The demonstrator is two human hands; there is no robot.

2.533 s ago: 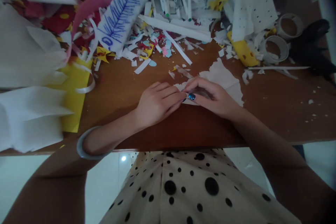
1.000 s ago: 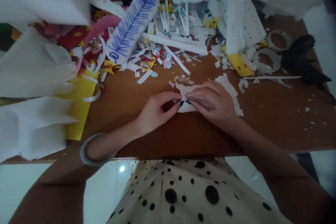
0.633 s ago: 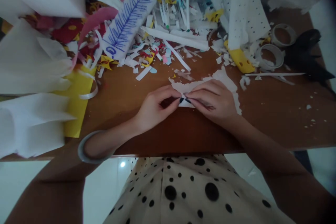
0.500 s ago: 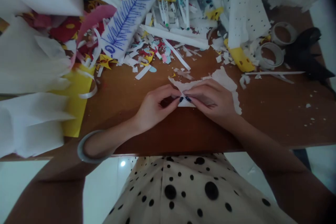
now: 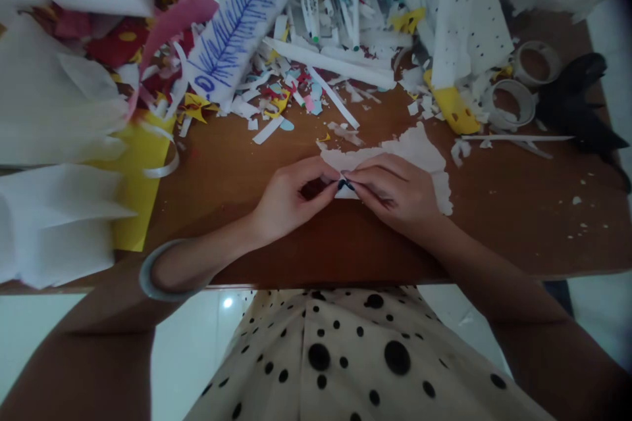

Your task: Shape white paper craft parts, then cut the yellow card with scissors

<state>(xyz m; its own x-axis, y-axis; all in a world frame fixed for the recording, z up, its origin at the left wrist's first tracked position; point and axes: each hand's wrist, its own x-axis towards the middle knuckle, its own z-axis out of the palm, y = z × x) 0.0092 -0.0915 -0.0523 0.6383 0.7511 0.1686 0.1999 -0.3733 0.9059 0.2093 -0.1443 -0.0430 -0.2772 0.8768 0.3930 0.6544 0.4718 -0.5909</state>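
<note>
Paper (image 5: 419, 151), white and ragged-edged, lies flat on table (image 5: 237, 177). Left hand (image 5: 289, 200) and right hand (image 5: 395, 191) pinch its near-left edge, fingertips touching, apparently for fine control. Scraps (image 5: 291, 99) lie beyond the pinch; tape rolls (image 5: 513, 102) far right.

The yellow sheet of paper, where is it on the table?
In the head view the yellow sheet lies at the table's left near edge, partly under white paper, left of the left hand.

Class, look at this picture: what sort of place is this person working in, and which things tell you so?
Probably a paper-craft table: paper scraps, tape rolls and pens cover the wooden table.
</note>
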